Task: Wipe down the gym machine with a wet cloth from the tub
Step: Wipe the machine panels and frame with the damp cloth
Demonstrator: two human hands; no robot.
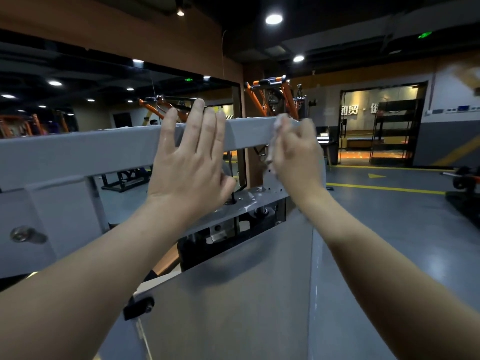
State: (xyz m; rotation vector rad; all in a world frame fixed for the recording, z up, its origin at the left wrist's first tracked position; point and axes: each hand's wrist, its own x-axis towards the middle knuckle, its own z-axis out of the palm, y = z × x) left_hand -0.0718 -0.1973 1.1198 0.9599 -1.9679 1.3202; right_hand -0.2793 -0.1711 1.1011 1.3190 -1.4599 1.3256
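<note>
Grey top beam (117, 146) of gym machine (233, 294), long axis left–right. Cloth (274, 141) bunched in right hand (298, 157), fingers curled, at beam's right end. Left hand (189, 162) flat on beam, fingers straight, just left of cloth (in path of leftward stroke?).

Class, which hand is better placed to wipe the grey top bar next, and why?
The right hand: it grips the cloth against the bar. The left hand lies flat on it, empty.
</note>
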